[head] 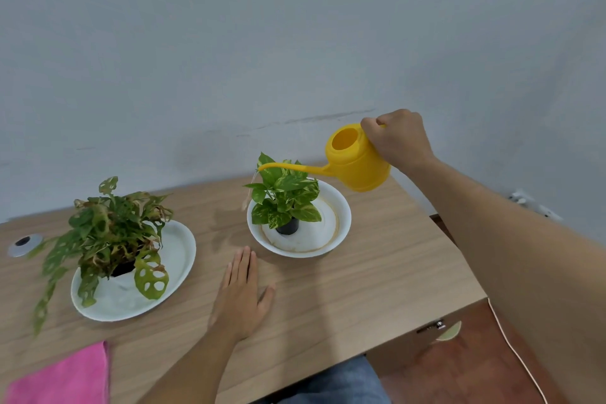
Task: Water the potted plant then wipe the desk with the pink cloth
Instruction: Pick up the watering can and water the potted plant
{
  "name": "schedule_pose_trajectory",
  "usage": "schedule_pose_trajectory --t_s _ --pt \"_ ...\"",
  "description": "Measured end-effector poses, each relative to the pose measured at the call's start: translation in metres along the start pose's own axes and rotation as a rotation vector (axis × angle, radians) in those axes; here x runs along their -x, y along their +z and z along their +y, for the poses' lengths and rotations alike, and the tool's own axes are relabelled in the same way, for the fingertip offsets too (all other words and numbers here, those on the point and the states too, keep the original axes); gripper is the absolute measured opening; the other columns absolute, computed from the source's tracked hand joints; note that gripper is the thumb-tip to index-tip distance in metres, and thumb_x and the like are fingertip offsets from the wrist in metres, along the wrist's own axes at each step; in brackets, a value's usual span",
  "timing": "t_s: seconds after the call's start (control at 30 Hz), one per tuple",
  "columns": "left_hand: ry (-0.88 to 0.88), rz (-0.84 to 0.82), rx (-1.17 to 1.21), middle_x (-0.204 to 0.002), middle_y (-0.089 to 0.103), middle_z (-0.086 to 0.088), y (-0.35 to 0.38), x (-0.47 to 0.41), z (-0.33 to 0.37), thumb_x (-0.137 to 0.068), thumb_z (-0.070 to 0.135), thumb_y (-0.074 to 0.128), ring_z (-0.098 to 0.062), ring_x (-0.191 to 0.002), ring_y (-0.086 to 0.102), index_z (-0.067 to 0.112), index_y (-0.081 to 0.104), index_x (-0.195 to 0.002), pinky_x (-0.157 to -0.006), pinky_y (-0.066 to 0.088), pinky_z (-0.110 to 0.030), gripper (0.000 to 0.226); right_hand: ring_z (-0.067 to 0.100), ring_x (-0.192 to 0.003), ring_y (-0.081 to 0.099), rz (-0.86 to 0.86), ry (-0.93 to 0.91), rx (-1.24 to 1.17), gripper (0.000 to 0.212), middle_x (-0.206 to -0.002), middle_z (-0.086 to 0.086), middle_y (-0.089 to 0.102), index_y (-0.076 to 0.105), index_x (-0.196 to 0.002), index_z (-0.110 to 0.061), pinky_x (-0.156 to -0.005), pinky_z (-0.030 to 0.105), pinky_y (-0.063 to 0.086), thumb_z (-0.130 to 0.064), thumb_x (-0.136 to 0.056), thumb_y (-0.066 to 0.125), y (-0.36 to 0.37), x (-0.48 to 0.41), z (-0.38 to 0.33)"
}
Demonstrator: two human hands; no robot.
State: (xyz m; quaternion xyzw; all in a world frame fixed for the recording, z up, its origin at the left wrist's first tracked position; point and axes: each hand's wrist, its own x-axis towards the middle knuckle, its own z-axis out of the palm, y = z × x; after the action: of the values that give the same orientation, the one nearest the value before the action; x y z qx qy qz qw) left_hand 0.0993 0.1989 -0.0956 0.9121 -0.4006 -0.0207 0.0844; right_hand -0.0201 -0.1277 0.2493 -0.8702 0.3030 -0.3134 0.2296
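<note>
- The right hand [398, 141], at centre right of the frame, has its fingers curled tight around the handle of a yellow watering can [357, 162], holding it in the air.
- The can is tipped to the left, and its long thin spout [288, 167] reaches over the top leaves of the small potted plant [283, 198] in the middle of the frame.
- A thin stream of water [248, 192] falls from the spout tip down the left side of that plant, near the rim of its dish.
- That plant sits in a small black pot [288, 227] standing in a white bowl [341, 216], which shows a brownish ring inside.
- The left hand [241, 293], lower centre, lies flat on the wooden desk [344, 289], palm down, fingers straight and close together, thumb spread out, gripping nothing. It sits just in front of the white bowl without touching it.
- At left, a second plant [108, 233] with holed, partly browned leaves stands in a white oval dish [178, 256]; some stems trail over the desk.
- The pink cloth [65, 377] lies flat in the lower left corner, on the desk's near edge, well apart from both hands.
- A round metal cable grommet [23, 244] is set in the desk at far left.
- A grey wall [295, 43] fills the upper frame.
</note>
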Motion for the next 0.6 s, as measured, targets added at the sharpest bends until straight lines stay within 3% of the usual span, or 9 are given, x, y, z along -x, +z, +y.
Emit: schedule_pose_trajectory --t_s 0.3,0.6 --pt "0.01 -0.016 0.014 -0.184 -0.012 -0.01 -0.002 0.0 0.001 -0.103 0.068 0.014 -0.025 -0.172 -0.012 0.005 0.0 -0.175 -0.139 -0.003 -0.044 0.096 0.017 -0.049 0.027 -0.012 0.018 0.027 0.057 -0.043 -0.003 0.029 0.032 -0.051 -0.014 -0.051 0.031 0.025 -0.024 -0.098 0.062 -0.021 0.022 0.021" --pt "0.004 -0.029 -0.001 -0.185 -0.009 -0.01 0.001 -0.002 -0.001 -0.103 0.068 0.013 -0.026 -0.172 -0.009 0.005 0.001 -0.175 -0.139 -0.002 -0.044 0.097 0.023 -0.054 0.024 0.031 0.055 0.115 0.048 -0.052 0.008 0.024 0.026 -0.056 -0.012 -0.054 0.04 0.025 -0.034 -0.089 0.054 -0.048 0.037 0.059"
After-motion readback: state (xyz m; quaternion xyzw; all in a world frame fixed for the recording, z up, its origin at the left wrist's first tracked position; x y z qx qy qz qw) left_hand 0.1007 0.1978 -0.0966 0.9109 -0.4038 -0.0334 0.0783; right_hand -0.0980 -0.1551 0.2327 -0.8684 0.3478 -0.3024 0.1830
